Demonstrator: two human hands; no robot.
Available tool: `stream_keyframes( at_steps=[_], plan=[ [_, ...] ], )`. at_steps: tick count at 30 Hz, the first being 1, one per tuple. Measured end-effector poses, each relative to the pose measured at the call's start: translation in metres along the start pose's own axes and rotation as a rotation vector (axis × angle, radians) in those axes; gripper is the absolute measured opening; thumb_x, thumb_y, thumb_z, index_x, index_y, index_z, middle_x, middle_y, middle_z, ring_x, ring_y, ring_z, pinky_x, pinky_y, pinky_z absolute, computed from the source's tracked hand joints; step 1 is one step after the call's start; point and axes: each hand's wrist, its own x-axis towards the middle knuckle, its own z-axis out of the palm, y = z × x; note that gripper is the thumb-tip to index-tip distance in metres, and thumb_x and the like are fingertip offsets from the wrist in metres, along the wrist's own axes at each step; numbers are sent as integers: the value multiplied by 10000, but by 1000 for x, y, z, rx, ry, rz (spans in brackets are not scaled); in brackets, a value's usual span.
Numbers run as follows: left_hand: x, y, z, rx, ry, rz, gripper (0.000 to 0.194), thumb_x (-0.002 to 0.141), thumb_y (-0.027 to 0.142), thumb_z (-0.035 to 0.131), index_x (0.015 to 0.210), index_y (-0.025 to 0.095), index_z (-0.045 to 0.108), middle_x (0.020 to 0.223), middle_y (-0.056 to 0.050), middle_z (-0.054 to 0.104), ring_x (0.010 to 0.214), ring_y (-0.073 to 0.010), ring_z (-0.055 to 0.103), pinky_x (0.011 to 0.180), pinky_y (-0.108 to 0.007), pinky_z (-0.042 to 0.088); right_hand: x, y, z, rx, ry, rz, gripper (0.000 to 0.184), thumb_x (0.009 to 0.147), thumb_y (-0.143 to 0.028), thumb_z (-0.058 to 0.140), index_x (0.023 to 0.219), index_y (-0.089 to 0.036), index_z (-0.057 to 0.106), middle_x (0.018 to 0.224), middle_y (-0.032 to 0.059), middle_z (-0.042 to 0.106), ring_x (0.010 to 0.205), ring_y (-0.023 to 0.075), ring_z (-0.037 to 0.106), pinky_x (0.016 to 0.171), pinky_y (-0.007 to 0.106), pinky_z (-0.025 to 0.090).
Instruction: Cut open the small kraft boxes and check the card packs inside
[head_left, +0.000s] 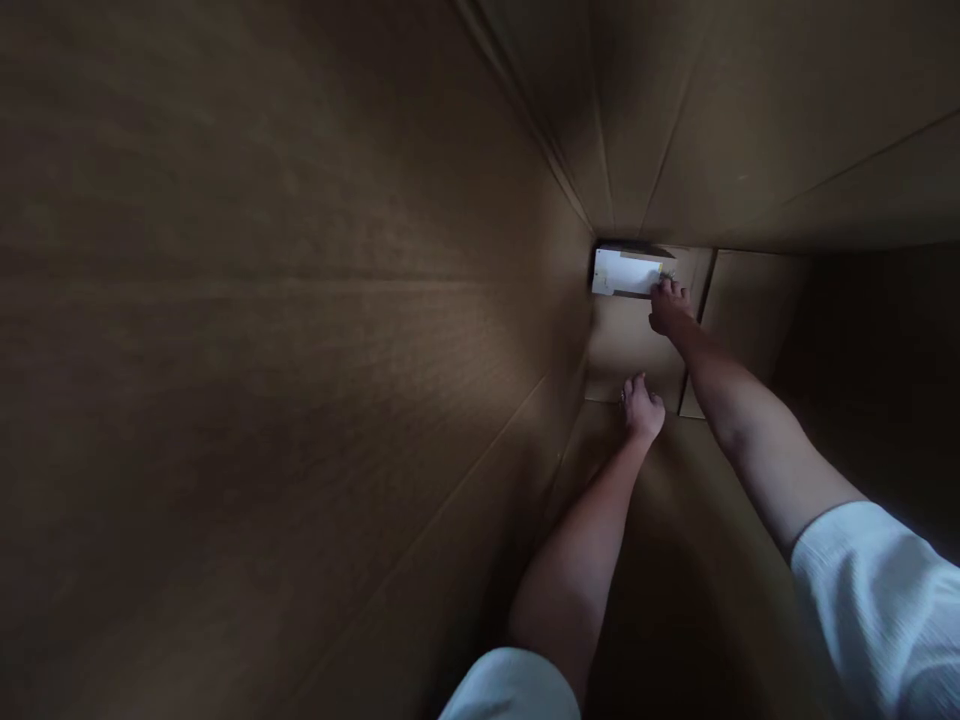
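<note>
I am looking deep into a tall brown cardboard box point(300, 330). Both my arms reach down to its bottom. My right hand point(669, 305) touches the right end of a small white flat package point(626, 272) lying in the far left corner of the bottom; its fingers are curled over that end. My left hand point(642, 405) rests lower on the bottom flap point(626, 350), fingers bent and pressed against the cardboard, with nothing visible in it. Both sleeves are white.
The box walls close in on all sides: a broad left wall, an upper wall point(750, 120) with fold creases, and a dark shadowed right side point(877, 380). A seam between the bottom flaps point(697, 330) runs beside my right wrist.
</note>
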Motion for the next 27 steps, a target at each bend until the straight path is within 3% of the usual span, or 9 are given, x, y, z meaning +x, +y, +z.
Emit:
stream_keyframes(
  at_steps=[3, 5, 11, 16, 22, 27],
  plan=[
    [6, 10, -7, -14, 19, 36, 637, 913, 54, 605, 1530, 213, 614, 1535, -167, 617, 1479, -308, 577, 1304, -443, 424, 5, -1, -7, -63, 23, -17, 921, 960, -569, 691, 1667, -46, 417, 1823, 304, 15, 1641, 566, 19, 1261, 784, 113],
    [9, 14, -11, -16, 20, 55, 623, 906, 44, 602, 1510, 199, 627, 1533, -172, 616, 1479, -307, 577, 1306, -436, 419, 8, 1, -7, -83, 6, -23, 923, 938, -610, 729, 1652, -89, 463, 1840, 263, -59, 1649, 572, -7, 1258, 795, 114],
    [11, 13, -13, -54, 30, 59, 614, 889, 48, 624, 1482, 204, 646, 1528, -172, 616, 1472, -316, 582, 1299, -446, 429, 1, 7, 11, -14, 1, 40, 1057, 877, -628, 800, 1706, -172, 327, 1835, 248, -167, 1638, 604, 67, 1194, 817, 269],
    [8, 9, -10, -84, 23, 66, 582, 882, 30, 611, 1435, 198, 675, 1495, -169, 632, 1432, -299, 617, 1302, -434, 430, -3, -3, 15, 153, 60, 100, 1010, 896, -451, 800, 1707, -164, 272, 1824, 283, -142, 1588, 544, 281, 1175, 716, 416],
    [10, 9, -10, -104, 33, 61, 546, 876, 9, 608, 1379, 201, 701, 1477, -164, 636, 1424, -283, 624, 1301, -419, 438, -6, -9, 7, 163, 138, 63, 929, 903, -387, 811, 1686, -271, 326, 1846, 211, -93, 1565, 499, 335, 1143, 670, 480],
    [11, 9, -10, -112, 44, 53, 526, 873, 6, 604, 1344, 210, 718, 1449, -148, 647, 1414, -273, 633, 1294, -407, 446, -2, -4, 6, 46, 72, 60, 991, 893, -398, 840, 1695, -235, 283, 1830, 277, -127, 1495, 505, 424, 1084, 660, 515]
  ],
)
